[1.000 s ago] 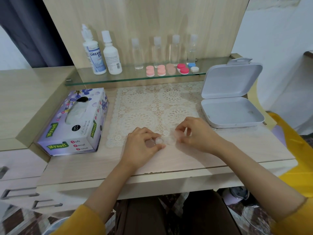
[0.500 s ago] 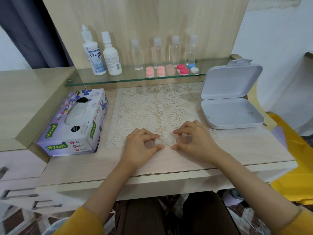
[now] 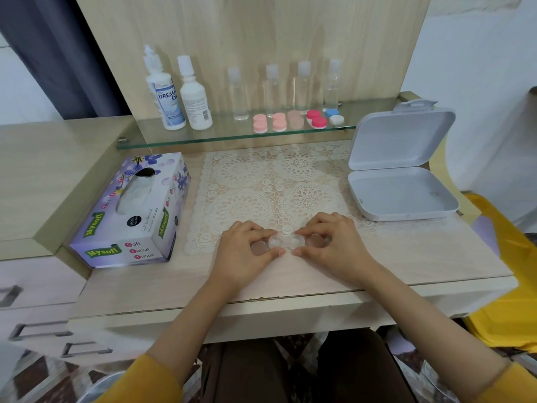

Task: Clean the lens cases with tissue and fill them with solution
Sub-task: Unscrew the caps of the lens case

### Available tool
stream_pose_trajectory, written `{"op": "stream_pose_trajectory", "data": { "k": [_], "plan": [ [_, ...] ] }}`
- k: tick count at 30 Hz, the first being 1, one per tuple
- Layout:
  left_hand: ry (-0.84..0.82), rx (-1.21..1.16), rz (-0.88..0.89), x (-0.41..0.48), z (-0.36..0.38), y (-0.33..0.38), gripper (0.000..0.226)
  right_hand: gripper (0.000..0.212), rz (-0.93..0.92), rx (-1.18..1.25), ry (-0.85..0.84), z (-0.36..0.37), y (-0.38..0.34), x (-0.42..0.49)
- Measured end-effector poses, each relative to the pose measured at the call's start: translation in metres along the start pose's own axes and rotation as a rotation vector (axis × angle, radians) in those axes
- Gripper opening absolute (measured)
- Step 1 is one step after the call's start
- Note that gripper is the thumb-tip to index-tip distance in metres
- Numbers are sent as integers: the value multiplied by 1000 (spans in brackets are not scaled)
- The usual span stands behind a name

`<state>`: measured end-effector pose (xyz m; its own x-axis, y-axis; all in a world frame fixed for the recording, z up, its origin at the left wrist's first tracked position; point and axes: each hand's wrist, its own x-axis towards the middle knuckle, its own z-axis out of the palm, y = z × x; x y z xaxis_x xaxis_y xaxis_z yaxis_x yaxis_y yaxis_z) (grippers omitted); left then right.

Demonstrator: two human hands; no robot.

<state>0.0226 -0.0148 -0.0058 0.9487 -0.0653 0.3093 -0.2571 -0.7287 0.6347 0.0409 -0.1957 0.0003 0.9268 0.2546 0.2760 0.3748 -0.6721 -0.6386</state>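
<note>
Sitting between both hands — left hand [image 3: 247,251], right hand [image 3: 334,242] — clear lens case [image 3: 286,242].

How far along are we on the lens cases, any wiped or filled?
Nothing looks finished. In hand: the left hand and right hand pinch one clear plastic lens case on the desk. Left: no tissue is pulled from the purple tissue box, and the white solution bottles stand capped on the glass shelf.

1. The tissue box [image 3: 136,216] shows "Mysoft" in green on its front, top and side, with "Soft Facial Tissue".
2. The bottle [image 3: 164,94] label reads "DREAM EYE".
</note>
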Motion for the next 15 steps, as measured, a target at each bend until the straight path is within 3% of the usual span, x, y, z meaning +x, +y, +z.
{"op": "stream_pose_trajectory", "data": {
  "k": [8, 15],
  "plan": [
    [0, -43, -34, -1, -1, 0, 46, 28, 11, 78, 60, 0, 2, -1],
    [-21, -25, -62, 2, -1, 3, 36, 23, 52, 78, 196, -32, 3, 4]
  ]
}}
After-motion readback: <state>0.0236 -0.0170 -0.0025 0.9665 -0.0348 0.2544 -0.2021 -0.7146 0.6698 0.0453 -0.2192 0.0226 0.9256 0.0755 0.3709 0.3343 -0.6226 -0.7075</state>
